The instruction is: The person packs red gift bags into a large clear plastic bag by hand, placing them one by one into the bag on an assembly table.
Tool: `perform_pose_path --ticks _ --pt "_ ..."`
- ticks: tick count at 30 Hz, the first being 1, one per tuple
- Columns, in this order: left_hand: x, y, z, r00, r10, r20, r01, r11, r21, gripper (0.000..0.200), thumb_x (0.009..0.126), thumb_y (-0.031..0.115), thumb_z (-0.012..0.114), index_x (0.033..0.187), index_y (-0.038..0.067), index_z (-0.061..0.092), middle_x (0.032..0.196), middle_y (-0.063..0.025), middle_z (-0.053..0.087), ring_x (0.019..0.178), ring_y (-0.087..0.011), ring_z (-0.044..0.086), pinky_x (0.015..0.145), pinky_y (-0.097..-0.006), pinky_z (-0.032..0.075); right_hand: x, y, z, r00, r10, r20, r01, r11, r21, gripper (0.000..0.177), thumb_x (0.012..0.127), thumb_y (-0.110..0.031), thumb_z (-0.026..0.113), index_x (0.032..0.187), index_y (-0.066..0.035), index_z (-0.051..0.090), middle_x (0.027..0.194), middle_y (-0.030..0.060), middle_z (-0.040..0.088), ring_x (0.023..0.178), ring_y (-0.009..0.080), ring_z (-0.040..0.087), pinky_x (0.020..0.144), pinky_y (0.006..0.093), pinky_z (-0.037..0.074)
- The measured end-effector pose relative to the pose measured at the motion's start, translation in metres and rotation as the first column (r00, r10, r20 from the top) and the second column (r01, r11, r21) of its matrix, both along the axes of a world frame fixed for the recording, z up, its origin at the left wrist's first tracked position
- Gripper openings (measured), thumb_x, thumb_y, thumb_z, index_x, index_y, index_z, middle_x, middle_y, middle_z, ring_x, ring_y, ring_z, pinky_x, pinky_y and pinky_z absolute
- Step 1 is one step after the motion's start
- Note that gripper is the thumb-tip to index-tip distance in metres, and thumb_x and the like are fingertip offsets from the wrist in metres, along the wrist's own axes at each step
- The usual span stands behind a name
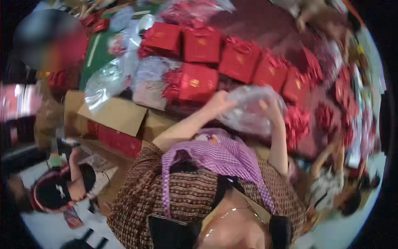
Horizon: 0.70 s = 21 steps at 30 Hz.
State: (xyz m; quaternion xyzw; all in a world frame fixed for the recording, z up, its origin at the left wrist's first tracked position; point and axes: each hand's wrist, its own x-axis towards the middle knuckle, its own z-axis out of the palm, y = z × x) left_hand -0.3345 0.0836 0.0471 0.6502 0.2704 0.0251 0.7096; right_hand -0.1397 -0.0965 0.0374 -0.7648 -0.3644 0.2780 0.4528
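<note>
Tabletop (267, 23), bag (248, 118) between hands (219, 103) (272, 108)

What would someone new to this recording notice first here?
The eye goes first to the bright red boxes with gold marks, set in a curving band across the far side of the dark red surface. In front of them, the left hand and right hand are at a crinkled clear plastic bag. The purple checked apron stands out just below.

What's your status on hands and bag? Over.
Left hand and right hand at clear plastic bag. Exact grip blurred. Red packages crowded just beyond; nothing seen between the hands but the bag.
</note>
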Motion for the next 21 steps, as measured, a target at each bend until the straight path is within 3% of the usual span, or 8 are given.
perform_pose_path --ticks 1,5,6,11,14,15,17,21 --pt "0.003 0.004 -0.002 0.987 -0.01 -0.158 0.022 0.997 0.074 0.032 0.073 0.028 0.067 0.079 -0.003 0.065 0.067 -0.009 0.063 0.061 -0.0148 0.058 0.058 -0.036 0.046 0.005 -0.005 0.002 0.952 0.088 0.293 -0.05 0.99 -0.135 0.044 0.086 -0.024 0.061 0.123 -0.003 0.051 0.118 0.0142 0.055 0.111 0.0263 0.051 0.097 0.0376 0.038" --pt "0.013 0.005 -0.018 0.93 0.355 -0.093 -0.365 0.918 -0.155 0.011 0.082 0.011 0.055 0.088 0.002 0.058 0.067 -0.0007 0.052 0.056 -0.0098 0.046 0.048 -0.0278 0.037 -0.005 -0.011 0.047 0.881 0.363 0.303 -0.294 0.923 -0.249 0.046 0.09 -0.026 0.056 0.129 -0.004 0.047 0.122 0.0181 0.056 0.114 0.0271 0.051 0.098 0.0349 0.037" --pt "0.016 0.012 -0.023 0.932 0.346 -0.112 -0.363 0.904 -0.225 0.011 0.083 0.01 0.053 0.09 0.002 0.055 0.066 -0.0016 0.05 0.054 -0.0087 0.044 0.045 -0.0271 0.035 -0.012 -0.013 0.06 0.947 0.318 0.053 -0.301 0.931 -0.206 0.046 0.09 -0.029 0.055 0.129 -0.004 0.048 0.117 0.019 0.059 0.111 0.0272 0.054 0.096 0.0335 0.039" --pt "0.028 0.012 -0.012 0.914 0.371 -0.162 -0.404 0.869 -0.288 0.015 0.088 0.012 0.049 0.1 0.003 0.053 0.071 -0.0029 0.051 0.054 -0.0123 0.047 0.047 -0.0266 0.042 -0.038 -0.009 0.08 0.913 0.365 -0.181 -0.402 0.882 -0.248 0.055 0.087 -0.036 0.06 0.13 -0.003 0.046 0.118 0.0206 0.057 0.112 0.0303 0.054 0.095 0.035 0.041" --pt "0.032 0.001 -0.01 0.91 0.373 -0.181 -0.415 0.826 -0.381 0.019 0.088 0.013 0.047 0.103 0.002 0.053 0.074 -0.0071 0.056 0.056 -0.0171 0.053 0.05 -0.0307 0.048 -0.067 0.005 0.061 0.824 0.526 0.213 -0.44 0.829 -0.345 0.082 0.078 -0.037 0.066 0.138 0.002 0.026 0.125 0.0293 0.048 0.118 0.0358 0.048 0.103 0.0458 0.031" --pt "0.032 -0.004 -0.012 0.899 0.406 -0.166 -0.435 0.777 -0.454 0.021 0.088 0.013 0.046 0.104 0.001 0.053 0.076 -0.0096 0.059 0.058 -0.0195 0.055 0.051 -0.0332 0.05 -0.08 0.0 0.039 0.739 0.451 0.501 -0.368 0.892 -0.261 0.071 0.077 -0.031 0.066 0.131 0.003 0.033 0.109 0.0294 0.056 0.109 0.0371 0.054 0.101 0.05 0.029" --pt "0.031 -0.007 -0.014 0.898 0.421 -0.125 -0.429 0.78 -0.455 0.019 0.088 0.012 0.044 0.102 0.0 0.05 0.074 -0.0112 0.059 0.054 -0.0205 0.055 0.049 -0.0333 0.048 -0.082 -0.004 0.018 0.731 0.667 0.145 -0.484 0.656 -0.58 0.057 0.082 -0.026 0.061 0.127 0.002 0.04 0.1 0.0268 0.06 0.103 0.0377 0.056 0.104 0.0475 0.028" --pt "0.016 -0.01 -0.025 0.895 0.433 -0.106 -0.433 0.788 -0.438 0.017 0.089 0.012 0.045 0.1 -0.001 0.047 0.074 -0.0136 0.061 0.053 -0.0221 0.056 0.049 -0.0335 0.047 -0.083 -0.033 0.009 0.822 0.531 0.206 -0.42 0.809 -0.411 0.028 0.082 -0.016 0.056 0.106 -0.002 0.05 0.083 0.0192 0.063 0.088 0.0373 0.061 0.096 0.049 0.033"
